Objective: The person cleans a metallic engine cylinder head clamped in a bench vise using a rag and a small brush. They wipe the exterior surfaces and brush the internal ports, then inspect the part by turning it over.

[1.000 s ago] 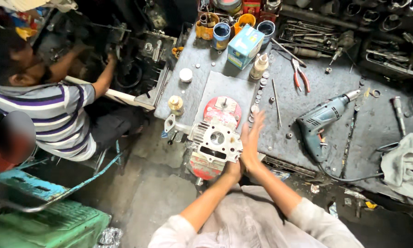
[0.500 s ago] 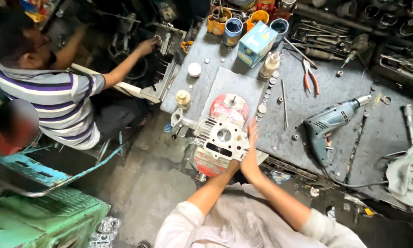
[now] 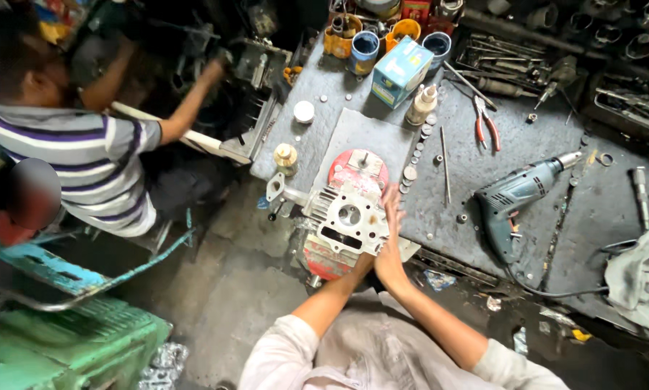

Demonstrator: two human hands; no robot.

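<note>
right hand [image 3: 391, 238] grip wide — flat against cylinder head [image 3: 348, 219], as before; left hand hidden

Over on the grey workbench [image 3: 613, 209] a teal power drill [image 3: 516, 198] lies on its side, red-handled pliers [image 3: 487, 128] just beyond it. A light blue carton [image 3: 400, 70] stands by a small cream bottle [image 3: 422, 105], tins [image 3: 364, 50] crowded behind. Washers [image 3: 414, 155] trail down the bench. To the left, a person in a striped shirt [image 3: 93, 162] reaches into dark machinery; a green crate [image 3: 64, 347] sits below.
</note>
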